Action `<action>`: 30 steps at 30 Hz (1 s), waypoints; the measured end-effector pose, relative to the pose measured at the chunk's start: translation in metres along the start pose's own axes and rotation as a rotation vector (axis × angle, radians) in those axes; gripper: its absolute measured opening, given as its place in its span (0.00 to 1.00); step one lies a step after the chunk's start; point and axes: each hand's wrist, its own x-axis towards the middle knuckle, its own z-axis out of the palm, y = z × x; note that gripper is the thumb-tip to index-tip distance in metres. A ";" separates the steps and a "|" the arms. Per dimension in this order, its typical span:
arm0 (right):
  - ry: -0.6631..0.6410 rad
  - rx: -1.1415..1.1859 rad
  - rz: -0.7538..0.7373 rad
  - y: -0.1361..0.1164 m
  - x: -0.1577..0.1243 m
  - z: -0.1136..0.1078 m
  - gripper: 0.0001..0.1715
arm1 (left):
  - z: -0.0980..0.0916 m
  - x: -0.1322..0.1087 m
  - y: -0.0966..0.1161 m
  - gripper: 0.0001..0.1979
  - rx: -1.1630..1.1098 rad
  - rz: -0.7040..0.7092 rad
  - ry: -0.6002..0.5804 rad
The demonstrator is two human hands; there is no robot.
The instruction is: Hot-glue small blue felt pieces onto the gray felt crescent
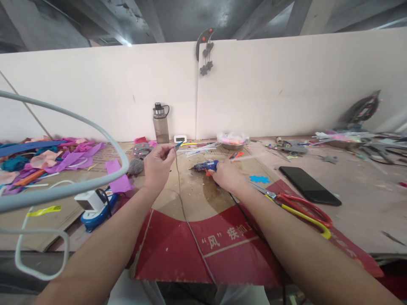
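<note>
My left hand (158, 164) is raised over the cardboard, thumb and fingers pinched on a small blue piece (177, 145). From these fingers a thin grey cord (180, 192) hangs and runs down across the red cardboard (165, 250) to its front edge. My right hand (229, 174) is wrapped around a blue hot glue gun (206, 165) with an orange trigger; its nozzle points left, low over the brown cardboard. A blue scalloped cutout (260, 179) lies right of that hand, near scissors (299, 208) with red and yellow handles.
A black phone (310, 185) lies at right. Coloured felt scraps (47, 159) crowd the left, near a blue power strip (98, 210) and a looping pale cable (104, 131). A bottle (161, 125), a small digital display (180, 138) and a bowl (233, 145) stand at the back.
</note>
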 end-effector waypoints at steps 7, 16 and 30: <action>-0.126 0.709 -0.248 -0.046 -0.021 0.017 0.12 | 0.006 -0.010 0.009 0.07 0.103 0.059 -0.022; -0.210 0.968 -0.134 -0.051 -0.024 0.027 0.11 | 0.016 -0.016 0.010 0.06 -0.392 -0.213 -0.170; -0.056 0.922 -0.084 -0.051 -0.021 0.023 0.11 | 0.017 -0.018 0.018 0.07 -0.547 -0.384 -0.184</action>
